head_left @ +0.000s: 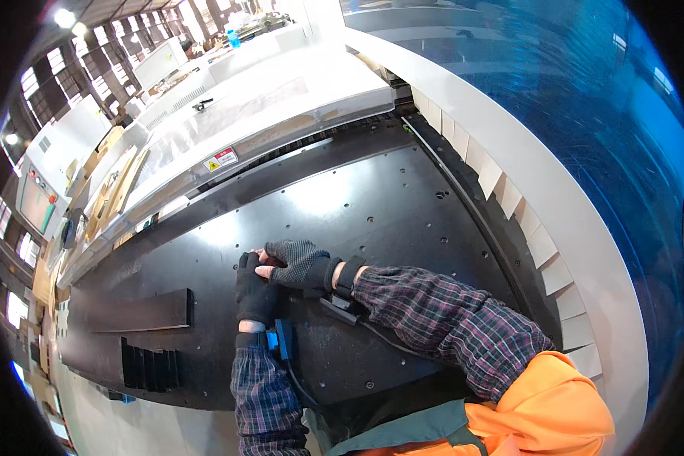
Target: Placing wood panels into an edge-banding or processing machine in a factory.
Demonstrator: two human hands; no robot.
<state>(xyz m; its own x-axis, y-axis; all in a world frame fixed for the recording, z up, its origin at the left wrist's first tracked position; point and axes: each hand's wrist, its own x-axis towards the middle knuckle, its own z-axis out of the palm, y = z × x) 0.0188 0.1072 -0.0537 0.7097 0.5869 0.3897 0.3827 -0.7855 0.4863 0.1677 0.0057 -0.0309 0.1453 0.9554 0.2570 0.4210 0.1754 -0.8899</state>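
My left hand (pixel 257 292) and my right hand (pixel 302 264) meet over a large black plate (pixel 334 228) with scattered holes. Both wear dark fingerless gloves, the right one with a dotted back. Their fingers are curled together, bare fingertips touching. Whatever is between them, if anything, is hidden by the fingers and gloves. A blue-and-black cabled device (pixel 283 339) is at my left wrist, and a black cabled device (pixel 339 308) is near my right wrist. Left of my hands a long flat black bar (pixel 148 313) lies on the plate.
Several dark strips (pixel 150 368) sit side by side at the plate's near left. White machine housing (pixel 258 114) borders the far side. Pleated pale bellows (pixel 539 239) and a blue transparent panel (pixel 555 99) bound the right. A control panel (pixel 36 199) stands far left.
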